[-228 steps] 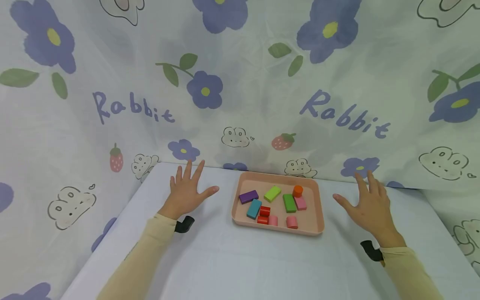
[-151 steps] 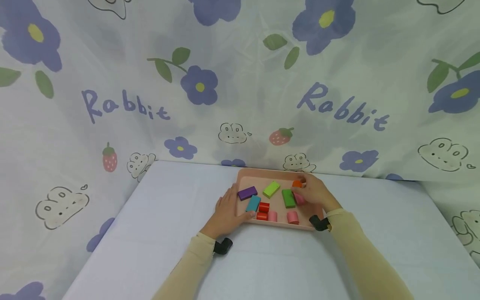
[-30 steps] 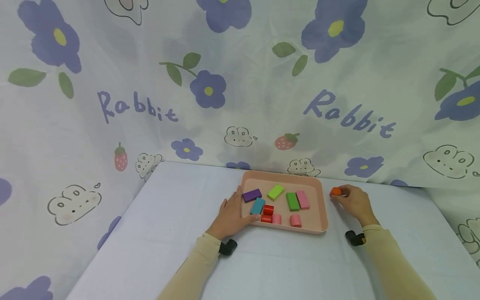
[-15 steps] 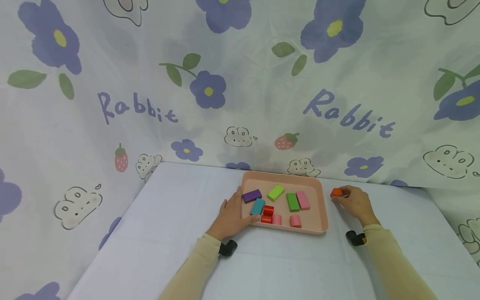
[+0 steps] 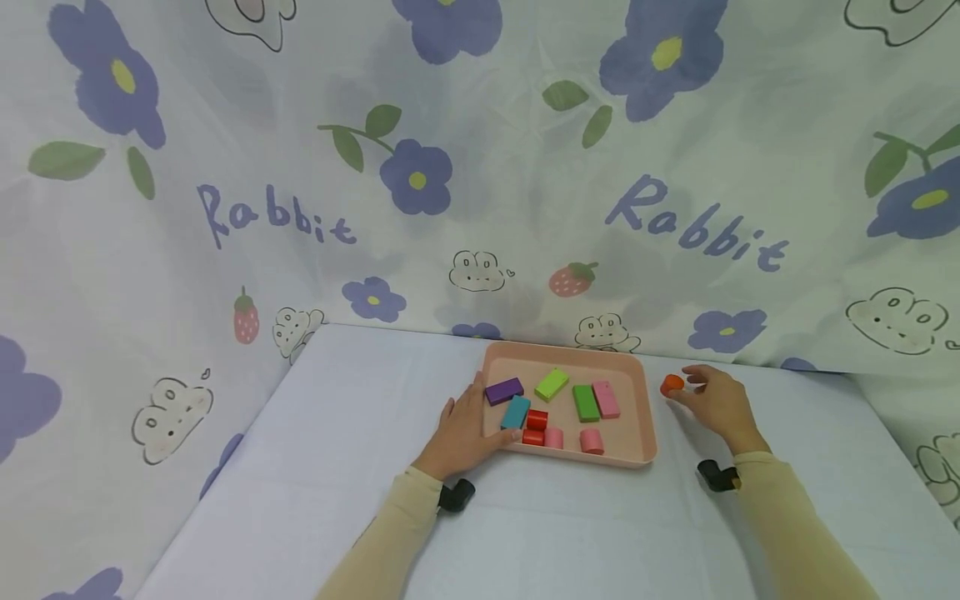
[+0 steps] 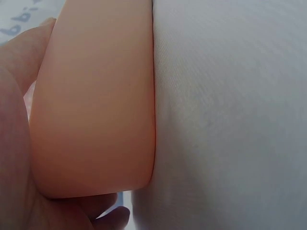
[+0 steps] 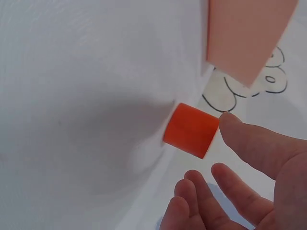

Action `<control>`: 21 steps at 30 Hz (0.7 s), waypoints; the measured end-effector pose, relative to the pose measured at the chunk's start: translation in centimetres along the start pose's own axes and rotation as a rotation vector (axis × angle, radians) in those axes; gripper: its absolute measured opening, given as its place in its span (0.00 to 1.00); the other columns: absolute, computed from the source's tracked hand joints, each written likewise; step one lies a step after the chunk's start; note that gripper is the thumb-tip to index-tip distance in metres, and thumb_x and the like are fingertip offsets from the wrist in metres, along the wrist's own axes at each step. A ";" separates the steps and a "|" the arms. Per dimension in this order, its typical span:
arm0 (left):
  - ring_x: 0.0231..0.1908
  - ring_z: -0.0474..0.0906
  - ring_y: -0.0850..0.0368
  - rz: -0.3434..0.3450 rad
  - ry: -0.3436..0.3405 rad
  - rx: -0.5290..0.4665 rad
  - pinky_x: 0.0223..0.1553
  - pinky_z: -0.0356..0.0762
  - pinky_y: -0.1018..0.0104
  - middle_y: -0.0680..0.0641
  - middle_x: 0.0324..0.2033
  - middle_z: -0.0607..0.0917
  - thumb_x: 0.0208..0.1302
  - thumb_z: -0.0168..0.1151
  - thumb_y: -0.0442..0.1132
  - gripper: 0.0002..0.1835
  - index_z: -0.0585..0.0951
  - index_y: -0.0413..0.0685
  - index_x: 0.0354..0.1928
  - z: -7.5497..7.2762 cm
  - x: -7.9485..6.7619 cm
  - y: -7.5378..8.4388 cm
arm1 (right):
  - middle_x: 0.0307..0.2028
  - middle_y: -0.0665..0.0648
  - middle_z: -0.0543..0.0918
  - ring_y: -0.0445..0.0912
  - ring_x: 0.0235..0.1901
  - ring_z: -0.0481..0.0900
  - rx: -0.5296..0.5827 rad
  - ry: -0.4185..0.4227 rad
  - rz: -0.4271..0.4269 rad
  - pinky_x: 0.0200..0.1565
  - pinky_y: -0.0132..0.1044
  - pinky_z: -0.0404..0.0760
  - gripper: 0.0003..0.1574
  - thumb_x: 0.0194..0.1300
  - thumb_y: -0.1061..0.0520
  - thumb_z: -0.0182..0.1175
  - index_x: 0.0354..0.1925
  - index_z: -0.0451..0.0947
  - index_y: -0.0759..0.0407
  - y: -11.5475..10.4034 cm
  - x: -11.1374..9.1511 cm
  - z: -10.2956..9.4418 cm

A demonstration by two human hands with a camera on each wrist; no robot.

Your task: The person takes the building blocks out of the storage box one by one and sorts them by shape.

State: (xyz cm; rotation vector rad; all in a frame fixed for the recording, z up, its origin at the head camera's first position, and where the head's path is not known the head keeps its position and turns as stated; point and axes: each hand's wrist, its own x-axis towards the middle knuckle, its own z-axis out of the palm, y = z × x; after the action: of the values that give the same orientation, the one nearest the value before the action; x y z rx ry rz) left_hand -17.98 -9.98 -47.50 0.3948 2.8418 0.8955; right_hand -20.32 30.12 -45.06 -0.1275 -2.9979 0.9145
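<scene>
In the head view, my left hand (image 5: 461,433) rests against the left side of the pink tray (image 5: 645,400), fingers laid along it and the thumb over the front rim. The left wrist view shows the tray's wall (image 6: 96,96) within the spread of thumb and fingers. To the right of the tray, an orange cylinder block (image 5: 672,385) stands on the white table. Beside it is my right hand (image 5: 717,404), fingers spread off the block; in the right wrist view the thumb tip is right at the orange cylinder's (image 7: 192,130) top edge.
Inside the tray lie a purple block (image 5: 504,391), a teal block (image 5: 516,412), a lime block (image 5: 552,384), a green block (image 5: 586,403), a pink block (image 5: 606,400), red cylinders (image 5: 537,419) and pink cylinders (image 5: 591,442). A printed cloth (image 5: 480,208) hangs behind the table.
The orange cylinder has gone from the tray onto the table at its right. Just now my right fingers have opened off it. My left hand came to the tray earlier and stays there.
</scene>
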 end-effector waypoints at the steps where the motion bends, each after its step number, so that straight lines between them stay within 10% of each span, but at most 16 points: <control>1: 0.76 0.51 0.43 0.001 0.000 0.001 0.73 0.41 0.36 0.41 0.78 0.53 0.59 0.59 0.73 0.63 0.41 0.41 0.80 0.0 0.0 0.0 | 0.56 0.75 0.78 0.67 0.52 0.77 0.001 0.010 -0.004 0.47 0.58 0.81 0.36 0.64 0.52 0.67 0.62 0.71 0.74 -0.1 -0.1 -0.1; 21: 0.76 0.53 0.42 0.001 -0.004 0.004 0.73 0.41 0.35 0.39 0.78 0.55 0.59 0.61 0.71 0.63 0.42 0.41 0.80 0.0 0.1 0.0 | 0.53 0.72 0.81 0.65 0.50 0.78 0.025 0.113 -0.122 0.44 0.57 0.82 0.33 0.65 0.52 0.68 0.62 0.73 0.69 -4.2 -4.2 -0.6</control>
State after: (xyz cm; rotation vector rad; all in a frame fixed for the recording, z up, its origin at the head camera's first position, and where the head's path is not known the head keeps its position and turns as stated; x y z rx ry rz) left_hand -18.11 -9.94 -47.51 0.3976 2.8408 0.8880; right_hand -16.46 26.64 -42.14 0.0039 -2.8537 0.8995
